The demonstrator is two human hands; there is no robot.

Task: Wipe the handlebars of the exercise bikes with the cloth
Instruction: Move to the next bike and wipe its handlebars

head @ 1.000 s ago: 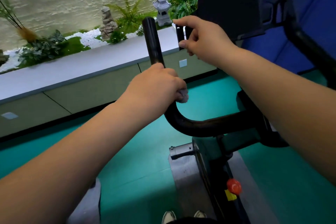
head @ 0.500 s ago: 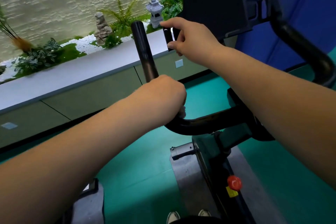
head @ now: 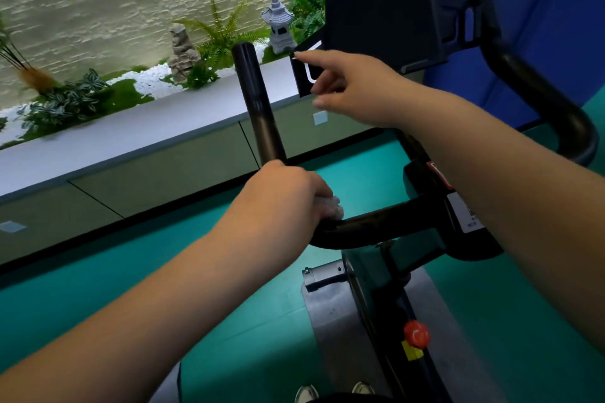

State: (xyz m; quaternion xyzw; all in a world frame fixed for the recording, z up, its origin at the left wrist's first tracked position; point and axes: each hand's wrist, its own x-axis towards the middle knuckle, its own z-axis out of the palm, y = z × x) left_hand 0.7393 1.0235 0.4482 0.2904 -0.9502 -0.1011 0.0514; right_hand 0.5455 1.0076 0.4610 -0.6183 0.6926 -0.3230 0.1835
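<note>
Seen from a head-worn camera looking down over the front of an exercise bike (head: pixel 376 288). Left hand (head: pixel 281 196) curled closed around the bend of the handlebar (head: pixel 376 224), pressing a pale grey, fuzzy cloth (head: pixel 332 204) against it; only a small tuft of cloth peeking out past the knuckles. Handlebar a thick, smooth, matte black tube: left horn rising upright above the left hand to a blunt round end, crossbar running right into the stem, right horn (head: pixel 537 88) curving up and away at the far right. Right hand (head: pixel 357 88) reaching forward with fingers loosely extended, fingertips at a small black holder (head: pixel 306 75) marked with a white outline; grip open, holding nothing. Above it a dark, blank console screen (head: pixel 379 10). On the stem a white sticker (head: pixel 466 211) with print too small to read, and a red-edged label partly hidden by the right forearm. Lower on the frame a red knob (head: pixel 416 334) above a yellow tag (head: pixel 412 352), no lettering legible. Teal floor (head: pixel 229 321) beneath; behind, a grey ledge (head: pixel 131 137) with ferns, white pebbles and a small stone pagoda lantern (head: pixel 278 24)
</note>
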